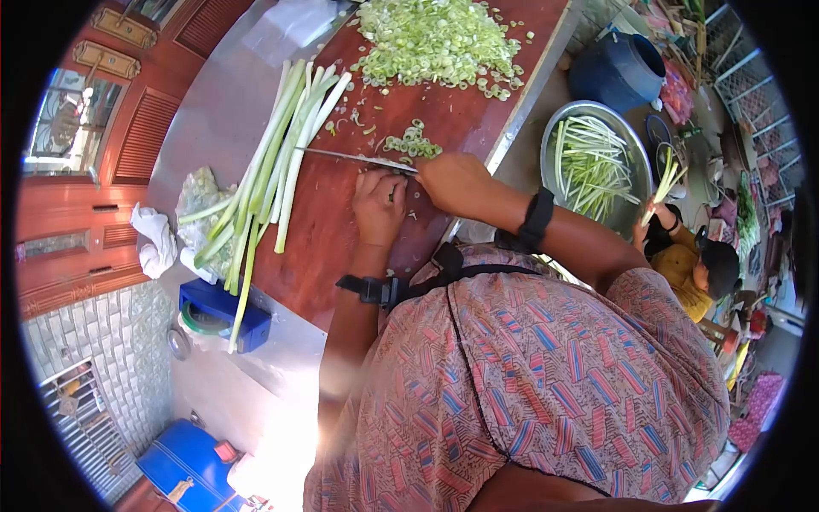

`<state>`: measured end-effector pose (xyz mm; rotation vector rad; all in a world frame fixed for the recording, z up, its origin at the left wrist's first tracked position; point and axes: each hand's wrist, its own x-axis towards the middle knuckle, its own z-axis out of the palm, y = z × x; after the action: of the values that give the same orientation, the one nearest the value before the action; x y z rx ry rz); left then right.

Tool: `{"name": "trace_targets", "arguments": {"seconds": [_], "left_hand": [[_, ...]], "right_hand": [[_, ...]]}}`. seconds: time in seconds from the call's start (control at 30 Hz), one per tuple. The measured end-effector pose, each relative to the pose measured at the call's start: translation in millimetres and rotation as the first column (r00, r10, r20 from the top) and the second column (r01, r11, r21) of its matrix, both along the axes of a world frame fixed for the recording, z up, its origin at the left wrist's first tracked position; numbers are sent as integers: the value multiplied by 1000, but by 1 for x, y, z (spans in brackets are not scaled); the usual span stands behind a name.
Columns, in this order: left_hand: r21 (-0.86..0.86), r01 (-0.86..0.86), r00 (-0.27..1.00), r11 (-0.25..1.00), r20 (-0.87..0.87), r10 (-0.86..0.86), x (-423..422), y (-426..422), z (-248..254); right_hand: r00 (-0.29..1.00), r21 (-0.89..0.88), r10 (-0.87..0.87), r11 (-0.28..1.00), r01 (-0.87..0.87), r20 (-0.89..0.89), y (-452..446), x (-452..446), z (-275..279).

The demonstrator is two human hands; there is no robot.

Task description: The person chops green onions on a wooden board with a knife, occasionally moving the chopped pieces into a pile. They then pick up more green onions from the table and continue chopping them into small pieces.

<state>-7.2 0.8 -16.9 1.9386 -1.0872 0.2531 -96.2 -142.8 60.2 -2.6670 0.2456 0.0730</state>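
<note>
Right hand [461,183] wrapped around the knife [363,159], blade lying flat-ish across the red board [299,269]! Left hand [380,205] sits right beside it, fingers curled; whether anything is pinched underneath, I can't tell. Just past the blade, a small pile of green onion rings [412,141], and farther up the board, a big chopped heap [431,43]: plenty done, by the look of it. But plenty left, I'd judge! Long uncut stalks [273,162] lie across the board's edge, overhanging the metal tabletop [205,128], and off to the right a metal basin [630,141] holds a thick load of unsliced lengths [593,166].
</note>
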Motion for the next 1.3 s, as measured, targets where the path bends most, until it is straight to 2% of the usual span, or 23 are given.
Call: {"name": "trace_targets", "arguments": {"seconds": [0.13,0.23,0.33,0.4,0.53,0.7,0.8,0.93,1.0,1.2,1.3], "left_hand": [[15,12,1000,1000,-28,-12,-1,1,1],[10,8,1000,1000,-9,-8,-2,1,1],[4,0,1000,1000,0,0,-3,0,1],[10,-7,1000,1000,-6,7,-4,1,2],[22,-32,999,999,-43,33,-5,2,1],[-4,-47,998,999,-31,47,-4,2,1],[-4,-49,998,999,-38,49,-5,2,2],[-10,-33,999,999,-31,32,-2,2,2],[-31,-17,1000,999,-6,16,-2,2,1],[48,29,999,998,-22,-28,-2,5,6],[77,64,997,995,-36,-62,-2,9,10]], "right_hand": [[998,-3,25,1000,-25,55,1,12,-5],[993,78,-59,996,52,102,-7,7,-3],[994,40,-84,996,82,71,-10,-14,11],[993,21,-56,998,59,-100,-10,-26,28],[991,1,-53,999,53,-125,-8,-40,36],[997,-22,-36,999,35,-65,-9,-42,42],[994,-13,22,1000,-23,-107,-9,-33,39],[994,-50,43,998,-48,-100,2,-10,10],[1000,-3,9,1000,-9,-21,8,1,5],[997,56,-28,998,25,66,-3,10,-2],[995,65,-100,993,99,9,-11,-8,10]]}}
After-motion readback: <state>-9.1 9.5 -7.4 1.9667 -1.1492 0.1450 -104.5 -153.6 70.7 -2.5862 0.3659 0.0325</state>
